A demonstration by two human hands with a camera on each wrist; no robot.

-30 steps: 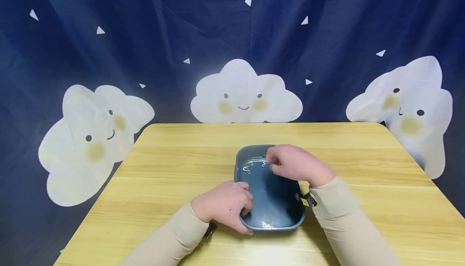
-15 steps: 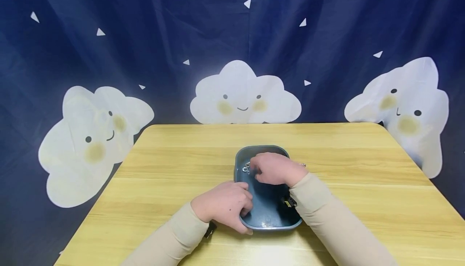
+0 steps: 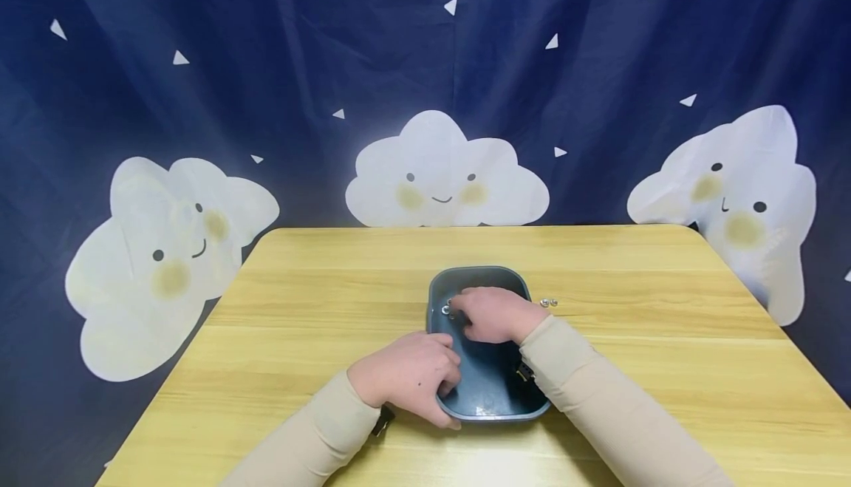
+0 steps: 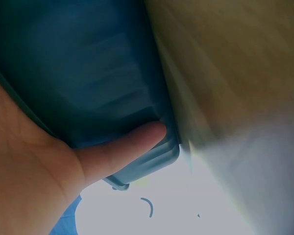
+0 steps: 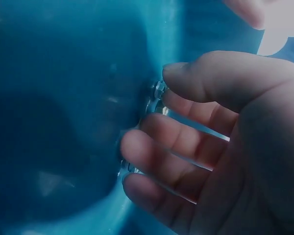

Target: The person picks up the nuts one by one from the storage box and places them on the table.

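Observation:
A dark blue-grey plastic tray [image 3: 488, 406] stands on the table. My left hand [image 3: 411, 377] grips its near-left rim, fingers curled inside; in the left wrist view the thumb [image 4: 132, 144] presses along the outer wall. Inside the tray, my right hand [image 3: 495, 313] reaches to the far-left part with loosely bent fingers. Several small shiny metal nuts [image 3: 446, 310] lie there at its fingertips, partly covered by the hand. In the right wrist view, one nut [image 5: 159, 90] sits right by the tips of the thumb and index finger, which have a slight gap between them.
Two more small metal nuts [image 3: 549, 302] lie on the wooden table [image 3: 346, 302] just right of the tray. Behind the table's far edge hangs a dark blue curtain [image 3: 292, 88] with smiling clouds.
My right hand has moved left from the tray's far-right side to the nuts at the left, uncovering two nuts on the table. The left hand keeps its grip on the tray.

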